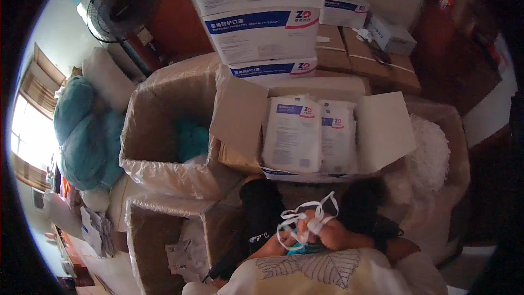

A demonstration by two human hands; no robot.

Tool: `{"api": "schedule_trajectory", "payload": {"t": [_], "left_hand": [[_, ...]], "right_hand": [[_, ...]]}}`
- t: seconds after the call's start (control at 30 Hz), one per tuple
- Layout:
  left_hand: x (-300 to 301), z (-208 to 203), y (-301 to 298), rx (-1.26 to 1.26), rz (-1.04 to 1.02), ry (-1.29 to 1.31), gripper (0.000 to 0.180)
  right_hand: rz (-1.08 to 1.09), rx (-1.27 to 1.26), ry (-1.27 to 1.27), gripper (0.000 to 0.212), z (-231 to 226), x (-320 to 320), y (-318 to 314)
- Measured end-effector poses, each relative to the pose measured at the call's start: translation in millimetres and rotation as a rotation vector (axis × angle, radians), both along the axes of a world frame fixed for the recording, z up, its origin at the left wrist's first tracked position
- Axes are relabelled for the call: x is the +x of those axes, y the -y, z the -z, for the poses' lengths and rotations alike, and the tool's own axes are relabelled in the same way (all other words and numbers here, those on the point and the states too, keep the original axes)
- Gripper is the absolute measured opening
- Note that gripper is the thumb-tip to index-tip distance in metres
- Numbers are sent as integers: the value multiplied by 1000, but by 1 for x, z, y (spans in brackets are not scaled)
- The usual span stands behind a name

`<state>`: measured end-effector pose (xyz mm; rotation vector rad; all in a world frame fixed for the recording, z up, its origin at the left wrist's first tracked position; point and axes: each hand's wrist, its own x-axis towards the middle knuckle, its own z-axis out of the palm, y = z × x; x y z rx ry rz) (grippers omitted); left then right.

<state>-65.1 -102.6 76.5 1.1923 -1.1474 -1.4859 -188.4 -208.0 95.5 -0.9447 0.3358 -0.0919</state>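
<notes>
Close to my body, both hands are together on a small bunch of face masks. White ear loops point(329, 199) stick up in curls above the fingers, and a bit of teal mask fabric point(305, 248) shows below. My right hand point(332, 231) has its fingers closed around the bunch. My left hand point(275, 247) is next to it, partly covered by the loops, its fingers pressed in at the same bunch. Just beyond the hands, an open white carton point(388, 130) holds flat white printed packs point(293, 134) standing in two rows.
To the left stand a plastic-lined box point(164, 172) with teal items inside and a lower lined box point(158, 202) with white packets. White loops fill a lined box point(431, 153) at right. Stacked white cartons point(256, 35) rise behind. Teal bags point(82, 136) and a fan point(123, 5) are farther left.
</notes>
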Motion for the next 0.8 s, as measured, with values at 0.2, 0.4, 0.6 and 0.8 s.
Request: {"api": "schedule_trajectory", "payload": {"t": [0.2,0.4,0.6,0.8], "left_hand": [[-7,2,-3,-23,36,-3,22],[-7,11,-16,21,31,-35,24],[0,65,-45,164,-153,-118,26],[15,44,-30,412,-639,-212,33]], "right_hand": [[83,507,-114,29,-3,-29,0],[194,631,-156,28,-10,-54,-8],[317,499,271,24,36,-92,0],[907,533,8,17,11,-150,34]]}}
